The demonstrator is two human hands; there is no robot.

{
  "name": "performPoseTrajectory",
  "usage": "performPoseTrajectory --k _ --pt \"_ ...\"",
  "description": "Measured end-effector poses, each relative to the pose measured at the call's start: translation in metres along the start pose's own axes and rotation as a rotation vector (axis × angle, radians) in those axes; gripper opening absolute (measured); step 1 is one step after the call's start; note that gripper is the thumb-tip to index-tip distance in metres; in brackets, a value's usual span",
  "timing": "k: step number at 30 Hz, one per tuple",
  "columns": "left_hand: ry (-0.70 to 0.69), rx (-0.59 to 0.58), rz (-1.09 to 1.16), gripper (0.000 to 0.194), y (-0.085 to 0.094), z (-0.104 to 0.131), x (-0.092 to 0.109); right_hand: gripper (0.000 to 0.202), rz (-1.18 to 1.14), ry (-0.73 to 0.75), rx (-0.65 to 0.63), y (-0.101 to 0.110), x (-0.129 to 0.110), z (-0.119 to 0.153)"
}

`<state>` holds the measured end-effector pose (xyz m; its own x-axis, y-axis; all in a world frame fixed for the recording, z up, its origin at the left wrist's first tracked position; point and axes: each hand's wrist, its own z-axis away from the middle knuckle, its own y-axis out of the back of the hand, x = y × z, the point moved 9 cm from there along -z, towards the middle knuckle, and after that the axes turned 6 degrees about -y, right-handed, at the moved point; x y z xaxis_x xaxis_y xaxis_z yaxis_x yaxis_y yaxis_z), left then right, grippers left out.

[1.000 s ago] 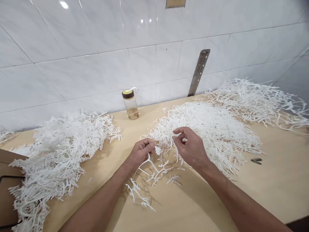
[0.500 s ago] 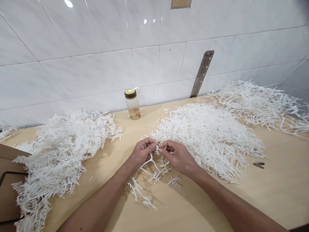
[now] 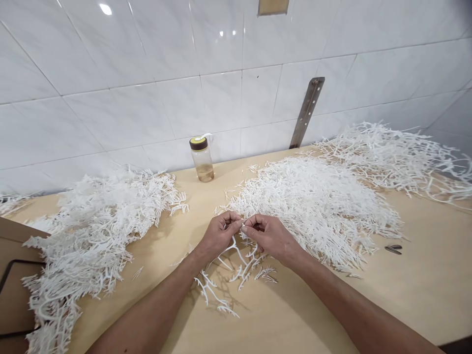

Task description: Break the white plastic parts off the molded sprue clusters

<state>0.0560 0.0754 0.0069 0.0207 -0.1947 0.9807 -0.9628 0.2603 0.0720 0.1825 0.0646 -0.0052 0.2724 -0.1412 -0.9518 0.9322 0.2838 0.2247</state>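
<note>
My left hand (image 3: 222,232) pinches a white branched plastic piece (image 3: 236,247), whose forked arms hang below my fingers over the table. Close beside it, my right hand (image 3: 267,236) has thumb and forefinger pressed together at a small white tip of the piece; the fingertips of both hands nearly touch. Below the hands lies another branched strand (image 3: 216,294). A few short white bits (image 3: 266,274) rest on the wood under my right hand. Just beyond that hand spreads a big heap of thin white pieces (image 3: 313,201).
A pile of white branched pieces (image 3: 99,221) covers the left side, beside a brown box (image 3: 14,280). Longer strands (image 3: 398,157) lie at the back right. A bottle (image 3: 202,162) and metal bracket (image 3: 308,113) stand by the wall. Small dark snips (image 3: 393,250) lie right.
My fingertips have come closer together, and less of the small white tip shows between them. The hanging branched piece has shifted and turned slightly.
</note>
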Motion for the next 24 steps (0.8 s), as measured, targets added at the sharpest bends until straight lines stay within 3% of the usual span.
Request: performPoseTrajectory --k 8,15,19,24 --pt "0.036 -0.042 0.025 0.035 -0.001 0.0 -0.009 0.027 -0.064 -0.023 -0.057 -0.004 0.007 -0.003" --pt "0.086 -0.106 0.08 0.038 -0.006 0.002 -0.011 0.017 0.252 0.352 0.184 0.008 -0.035 0.013" --pt "0.098 -0.135 0.087 0.039 -0.007 0.003 -0.011 0.016 0.3 0.382 0.212 0.007 -0.037 0.015" --pt "0.063 -0.082 0.032 0.038 -0.001 0.002 -0.011 0.015 0.327 0.393 0.212 0.008 -0.039 0.015"
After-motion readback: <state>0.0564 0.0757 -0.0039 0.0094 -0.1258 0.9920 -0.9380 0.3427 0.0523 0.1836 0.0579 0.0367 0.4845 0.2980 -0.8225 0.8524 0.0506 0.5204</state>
